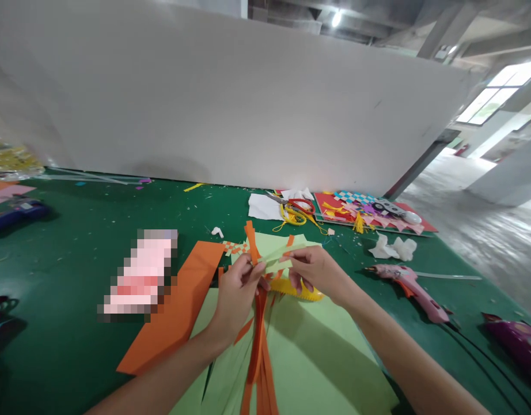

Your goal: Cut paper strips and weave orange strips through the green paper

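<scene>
Light green paper strips (276, 255) stretch between my two hands, pinched at both ends. My left hand (236, 291) is closed on their left end, over a bundle of long orange paper strips (261, 346). My right hand (313, 270) grips the right end between thumb and fingers. Below my right hand lies a yellow toothed plastic piece (302, 291), partly covered by the fingers. Light green sheets (317, 351) lie underneath. A small orange-and-green woven paper piece (236, 248) sits just beyond my left hand.
An orange sheet (179, 311) and a pixelated pink item (140, 274) lie left. Scissors (298, 210) and a red board (421, 219) with paper pieces are at the back. A pink glue gun (414, 288) with a cord is on the right. A white panel (231, 98) stands behind.
</scene>
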`<state>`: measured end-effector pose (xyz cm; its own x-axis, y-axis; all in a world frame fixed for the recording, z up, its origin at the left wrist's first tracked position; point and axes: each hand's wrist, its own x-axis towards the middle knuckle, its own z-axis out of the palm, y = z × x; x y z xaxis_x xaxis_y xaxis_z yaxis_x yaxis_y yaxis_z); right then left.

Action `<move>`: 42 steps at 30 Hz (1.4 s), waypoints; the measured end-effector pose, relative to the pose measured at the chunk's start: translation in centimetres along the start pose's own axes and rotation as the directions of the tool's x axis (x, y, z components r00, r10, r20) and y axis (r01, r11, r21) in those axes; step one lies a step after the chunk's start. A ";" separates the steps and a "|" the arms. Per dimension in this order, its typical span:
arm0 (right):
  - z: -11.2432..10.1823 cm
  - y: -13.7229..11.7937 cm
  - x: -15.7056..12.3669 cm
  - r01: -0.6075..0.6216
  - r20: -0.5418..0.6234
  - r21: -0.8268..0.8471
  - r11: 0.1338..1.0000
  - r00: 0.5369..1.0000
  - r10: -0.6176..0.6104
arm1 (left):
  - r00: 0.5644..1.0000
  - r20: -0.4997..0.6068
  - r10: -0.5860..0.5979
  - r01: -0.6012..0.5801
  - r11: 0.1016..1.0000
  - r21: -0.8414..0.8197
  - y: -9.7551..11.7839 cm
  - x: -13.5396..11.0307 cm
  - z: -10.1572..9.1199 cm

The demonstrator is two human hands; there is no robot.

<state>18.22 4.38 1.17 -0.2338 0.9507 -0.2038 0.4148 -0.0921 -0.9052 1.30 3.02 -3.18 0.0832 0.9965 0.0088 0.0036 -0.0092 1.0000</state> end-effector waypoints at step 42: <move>-3.1 -1.6 -0.4 0.425 0.212 -0.421 0.801 0.905 -0.368 | 0.980 0.196 0.030 -0.064 0.983 0.171 -0.5 -0.7 0.3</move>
<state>20.39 5.05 3.90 -0.5511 0.8315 0.0694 0.6036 0.4548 -0.6548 1.53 2.34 -3.70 0.2772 0.9601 0.0376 0.1686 -0.0872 0.9818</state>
